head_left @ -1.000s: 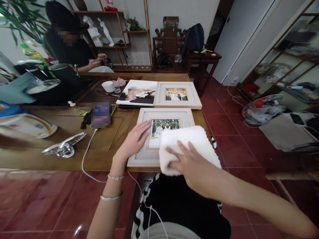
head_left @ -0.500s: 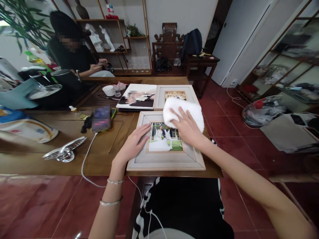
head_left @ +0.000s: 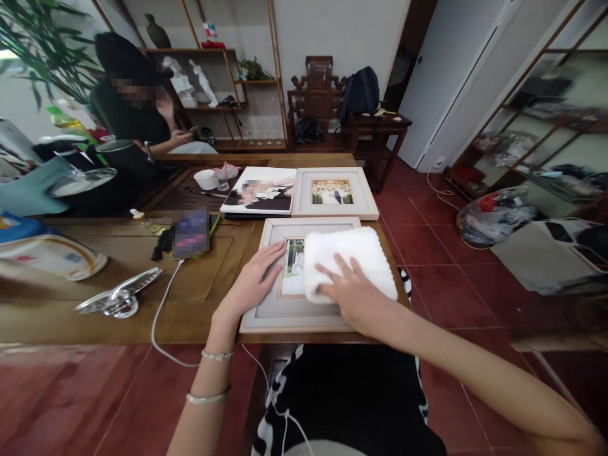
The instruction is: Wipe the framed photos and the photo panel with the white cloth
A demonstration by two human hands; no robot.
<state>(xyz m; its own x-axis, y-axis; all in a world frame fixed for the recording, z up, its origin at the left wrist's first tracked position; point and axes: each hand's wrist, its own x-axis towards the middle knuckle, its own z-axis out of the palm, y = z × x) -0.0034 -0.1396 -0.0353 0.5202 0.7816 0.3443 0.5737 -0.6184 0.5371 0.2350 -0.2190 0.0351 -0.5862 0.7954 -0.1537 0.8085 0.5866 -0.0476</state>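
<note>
A pale wooden picture frame (head_left: 294,320) lies flat at the table's front edge. Its photo shows at the left side, and the rest is covered by a fluffy white cloth (head_left: 370,253). My right hand (head_left: 358,294) holds the cloth against the frame, fingers spread across the top of it. Resting flat on the frame's left border is my left hand (head_left: 259,278), its fingers stretched toward the photo. Behind this frame sit a second framed photo (head_left: 332,191) and, to its left, a white-edged photo album or print (head_left: 263,190).
On the wooden table (head_left: 223,304) at left are a phone (head_left: 192,233) on a white cable, a shiny metal winged object (head_left: 123,292), a detergent bottle (head_left: 52,247) and a white cup (head_left: 206,179). Across the table a seated person (head_left: 135,107) holds a phone.
My right hand and the cloth have moved down from the frame's upper right corner over the photo, uncovering the second frame. My left hand stays on the border. The seated person has raised one hand.
</note>
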